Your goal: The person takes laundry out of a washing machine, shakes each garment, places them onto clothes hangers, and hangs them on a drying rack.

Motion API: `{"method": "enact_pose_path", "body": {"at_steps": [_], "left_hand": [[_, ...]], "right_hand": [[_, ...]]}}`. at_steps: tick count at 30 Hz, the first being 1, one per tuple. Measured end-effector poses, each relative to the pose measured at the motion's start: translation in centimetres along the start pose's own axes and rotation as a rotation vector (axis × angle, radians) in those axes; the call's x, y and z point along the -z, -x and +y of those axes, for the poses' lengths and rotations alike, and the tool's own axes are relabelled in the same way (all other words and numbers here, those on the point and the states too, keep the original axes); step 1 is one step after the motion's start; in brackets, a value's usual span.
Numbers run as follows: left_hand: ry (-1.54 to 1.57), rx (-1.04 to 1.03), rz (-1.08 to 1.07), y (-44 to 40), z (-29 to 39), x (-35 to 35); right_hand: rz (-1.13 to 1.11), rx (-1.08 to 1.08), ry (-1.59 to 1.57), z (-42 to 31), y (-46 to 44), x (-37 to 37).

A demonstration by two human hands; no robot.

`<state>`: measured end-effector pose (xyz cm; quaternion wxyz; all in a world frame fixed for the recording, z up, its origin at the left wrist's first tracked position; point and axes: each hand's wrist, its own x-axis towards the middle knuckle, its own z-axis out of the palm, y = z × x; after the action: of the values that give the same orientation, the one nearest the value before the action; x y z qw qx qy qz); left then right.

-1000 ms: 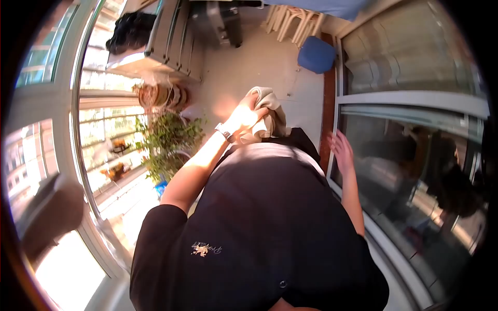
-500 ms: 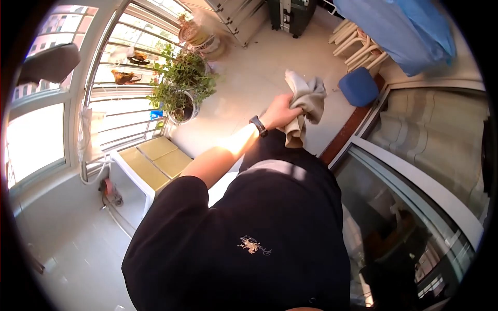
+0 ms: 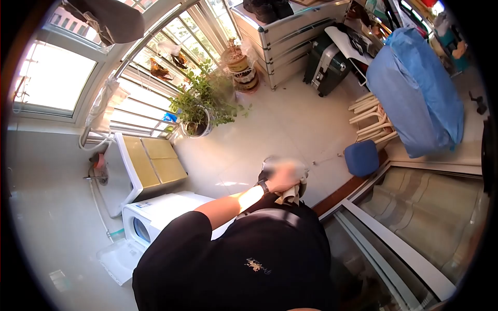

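My left hand (image 3: pixel 283 177), with a dark watch on its wrist, is in front of my body at waist height, and motion smears its fingers. It is closed on a crumpled beige cloth (image 3: pixel 291 195), part of which shows below the hand. The rest of the cloth is hidden behind the hand or blurred. My right hand is out of view. Left of my forearm stands a white washing machine (image 3: pixel 174 205) with a round door opening at its front.
A yellow-topped white cabinet (image 3: pixel 158 165) stands by the barred window. Further off are a potted plant (image 3: pixel 197 127), a dark green suitcase (image 3: pixel 326 59) and a blue cover (image 3: pixel 410 93) over stacked chairs. A blue stool (image 3: pixel 361 158) and a sliding glass door (image 3: pixel 384 249) are at the right.
My left hand has drawn the cloth down and closer to my body. The view has tilted up, bringing the suitcase and more of the washing machine into sight.
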<state>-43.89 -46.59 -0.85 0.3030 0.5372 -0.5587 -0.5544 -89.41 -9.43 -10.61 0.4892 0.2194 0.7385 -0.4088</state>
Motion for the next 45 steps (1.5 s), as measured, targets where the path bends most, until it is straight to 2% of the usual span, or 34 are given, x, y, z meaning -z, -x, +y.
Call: {"method": "enact_pose_path", "body": {"at_steps": [2,5,6,9,11,13,18,21,22,23,25,26,27,29,30,31,32,34,35,37,39,40,41,42,43,44,45], "left_hand": [[-0.286,0.093,0.034,0.2,-1.2,0.8],[-0.23,0.168,0.118,0.8,0.1,1.6],[-0.228,0.118,0.146,0.8,-2.0,1.2],[-0.282,0.184,0.087,0.6,-4.3,1.7],[-0.201,0.166,0.149,0.7,-5.6,2.0],[-0.046,0.18,0.219,1.4,-4.6,2.9],[-0.02,0.237,0.221,1.4,-2.4,5.7],[0.019,0.219,0.248,1.5,-0.7,6.7],[0.001,0.217,0.256,1.3,0.0,6.9],[-0.014,0.219,0.267,1.6,1.1,7.1],[0.181,0.262,0.256,2.3,3.3,7.9],[0.207,0.214,0.257,2.8,4.2,8.3],[0.263,0.254,0.178,2.5,1.9,7.7],[0.317,0.039,0.3,4.2,1.4,7.4],[0.658,0.042,0.134,5.9,4.4,9.5],[0.936,-0.061,0.072,7.2,5.9,10.6],[0.954,-0.064,0.09,8.4,5.5,11.5],[0.98,-0.184,0.184,10.3,4.8,12.1],[0.933,-0.197,0.182,11.1,4.0,12.2],[0.997,-0.215,0.332,12.3,2.9,11.5],[0.717,-0.164,0.539,13.5,1.6,12.2],[0.802,-0.131,0.691,13.9,0.6,12.1],[0.539,-0.107,0.884,15.4,0.2,13.1],[0.473,0.04,1.052,16.8,-1.8,13.5],[0.577,0.055,1.149,18.8,-1.1,14.4],[0.449,0.234,1.333,19.5,-6.4,14.6],[0.502,0.181,1.456,20.9,-6.0,14.4]], "right_hand": [[-0.014,0.011,0.017,-0.8,0.1,-1.3],[-0.013,0.019,0.039,-1.5,0.4,-2.2],[-0.013,0.016,0.037,-1.6,0.6,-2.5],[0.006,0.014,0.053,-1.2,1.0,-3.4],[0.017,0.007,0.064,-0.8,1.5,-3.5],[0.019,0.004,0.077,-0.5,2.1,-3.8],[-0.071,0.061,0.141,-0.8,5.5,-5.0],[-0.412,0.372,0.297,-5.0,11.3,-13.0],[-0.554,0.517,0.385,-6.9,14.1,-17.7],[-0.655,0.707,0.617,-9.1,18.1,-24.6],[-1.027,0.915,0.835,-10.0,25.7,-35.7],[-1.2,0.816,0.895,-9.8,27.9,-39.4],[-1.28,0.789,1.025,-8.8,29.7,-42.6],[-1.503,0.777,1.117,-6.2,34.3,-46.9],[-1.534,1.232,1.18,-5.5,33.8,-48.6],[-1.535,1.702,1.199,-4.9,33.2,-50.0],[-1.488,1.53,1.208,-4.5,33.7,-50.5],[-1.434,1.184,1.01,-3.1,33.5,-51.8],[-1.415,1.078,1.017,-3.2,34.1,-52.2],[-1.496,1.094,0.758,-2.7,31.9,-54.1],[-1.562,0.976,0.664,-3.4,31.4,-55.0],[-1.493,0.848,0.638,-4.3,30.8,-55.8],[-1.45,0.887,0.617,-5.2,30.6,-56.5],[-1.446,0.838,0.595,-6.8,30.3,-57.5],[-1.438,0.784,0.579,-8.2,29.9,-58.0],[-1.333,0.786,0.594,-8.9,31.0,-58.1],[-1.229,0.787,0.608,-9.4,32.0,-58.3]]}}
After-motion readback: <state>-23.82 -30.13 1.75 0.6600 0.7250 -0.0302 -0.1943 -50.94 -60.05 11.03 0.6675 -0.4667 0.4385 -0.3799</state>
